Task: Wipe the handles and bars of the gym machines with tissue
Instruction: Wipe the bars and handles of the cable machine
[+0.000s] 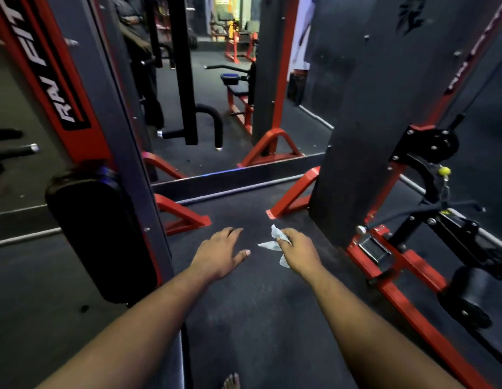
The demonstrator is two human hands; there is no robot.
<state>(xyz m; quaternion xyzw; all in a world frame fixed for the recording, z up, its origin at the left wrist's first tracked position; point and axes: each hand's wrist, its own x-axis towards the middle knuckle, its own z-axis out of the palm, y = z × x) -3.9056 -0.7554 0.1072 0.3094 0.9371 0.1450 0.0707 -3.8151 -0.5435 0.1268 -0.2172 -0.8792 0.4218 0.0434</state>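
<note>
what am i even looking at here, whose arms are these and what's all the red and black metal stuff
This is one picture from a camera worn on a person's head, looking forward and down, so the two bare arms are that person's own. The right hand pinches a crumpled white tissue for wiping gym equipment. The left hand is open, fingers spread, holding nothing. Both hang above the dark rubber floor, touching no machine. The red and black metal is gym machines: on the left a frame with a black pad, on the right a dark panel with a pulley and cable. Beyond, a mirror seems to reflect more equipment. A bare toe shows at the bottom.
</note>
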